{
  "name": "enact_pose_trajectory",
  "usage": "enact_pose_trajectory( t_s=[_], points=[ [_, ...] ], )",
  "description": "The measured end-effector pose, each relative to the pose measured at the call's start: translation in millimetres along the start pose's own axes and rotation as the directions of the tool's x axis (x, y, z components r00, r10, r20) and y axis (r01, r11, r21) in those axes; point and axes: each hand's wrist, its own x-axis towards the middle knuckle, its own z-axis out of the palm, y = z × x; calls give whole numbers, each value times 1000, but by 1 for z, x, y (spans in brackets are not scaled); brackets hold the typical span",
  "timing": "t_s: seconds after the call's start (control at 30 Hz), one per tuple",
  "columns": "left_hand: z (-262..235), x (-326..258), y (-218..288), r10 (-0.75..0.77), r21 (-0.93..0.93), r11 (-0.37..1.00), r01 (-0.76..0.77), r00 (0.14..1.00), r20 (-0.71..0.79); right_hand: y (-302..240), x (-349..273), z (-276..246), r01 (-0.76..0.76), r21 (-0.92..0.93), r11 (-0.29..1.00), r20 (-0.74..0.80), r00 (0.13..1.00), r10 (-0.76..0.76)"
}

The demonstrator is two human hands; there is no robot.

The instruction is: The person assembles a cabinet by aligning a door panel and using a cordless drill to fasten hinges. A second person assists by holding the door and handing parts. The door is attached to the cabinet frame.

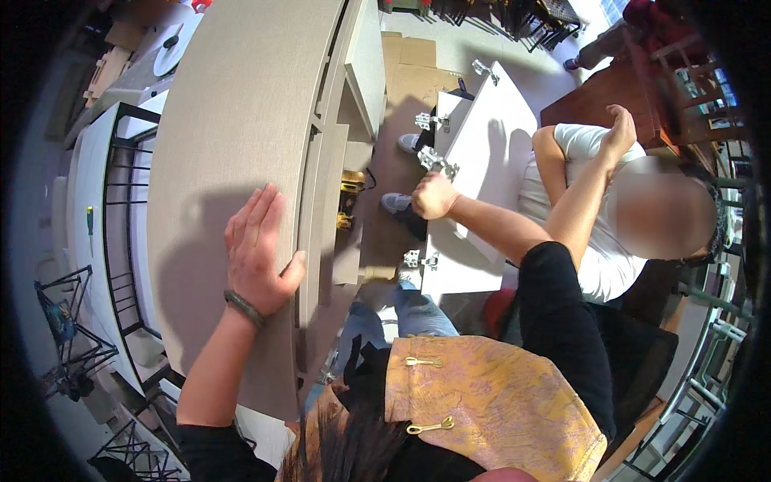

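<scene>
My left hand [259,253] lies flat on the beige top of a wooden cabinet [241,104], fingers stretched out, thumb near its edge. At the middle my right hand [434,195] is closed at the edge of a white cabinet door [490,136], just below a metal hinge [438,162]. The fingertips are partly hidden. More hinges stick out from the white panels, one hinge [485,71] at the far end and another hinge [419,259] at the near end. A second white panel [451,111] stands partly behind the door.
A person in a white shirt [578,145] sits at the right beside the panels, one arm raised. Yellow power tools [351,181] lie by the cabinet's open side. Cardboard [414,55] covers the floor beyond. A black-framed rack [128,193] and a screwdriver [90,218] are at left.
</scene>
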Motion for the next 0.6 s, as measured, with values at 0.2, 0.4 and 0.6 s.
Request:
enact_pose_trajectory(
  t_s=[0.2, 0.4, 0.6],
  points=[
    [-1, 0, -2, 31, 14, 999, -31, 1000, 4, -24, 20, 81, -58, -117, 991, 321, 942, 93],
    [-4, 0, -1, 30, 23, 999, -31, 999, 25, -36, 39, 106, -102, -173, 980, 518, 837, 179],
    [-3, -1, -1, 31, 12, 999, -31, 999, 11, -50, 23, 98, -208, -131, 969, 314, 919, 240]
  ],
)
